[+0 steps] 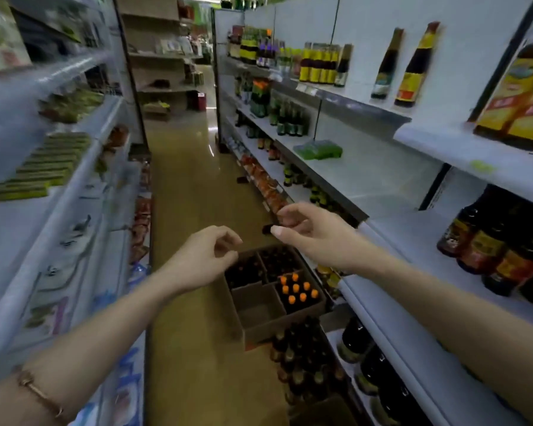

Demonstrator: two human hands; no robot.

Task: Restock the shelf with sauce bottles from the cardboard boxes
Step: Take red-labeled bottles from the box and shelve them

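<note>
down on the tan floor, hard against the foot of the right-hand shelving: an open brown cardboard box split by card dividers into four cells. in the far two cells, dark sauce bottles with dark caps, packed close; in the near right cell, dark bottles topped with bright orange caps; near left cell showing only bare card. just nearer than that box, a second cluster of dark brown bottles standing upright and tight together, with brownish caps, edges of their container too blurred to make out.

above the box, both bare arms stretched forward. left hand hanging over the far left cell, fingers loosely curled with thumb and forefinger nearly meeting, gripping nothing. right hand higher and nearer the shelves, fingers bent, thumb forward; a small dark shape by the thumb tip, cannot tell whether pinched or merely lying on the floor behind. thin bracelet on the left wrist.

to the right, white shelves: a row of big dark bottles with yellow and red labels at arm height, more dark bottles on the tier beneath, two tall slim bottles on an upper tier, a green packet alone on a mostly bare middle tier. to the left, blurred shelving with green packs.
</note>
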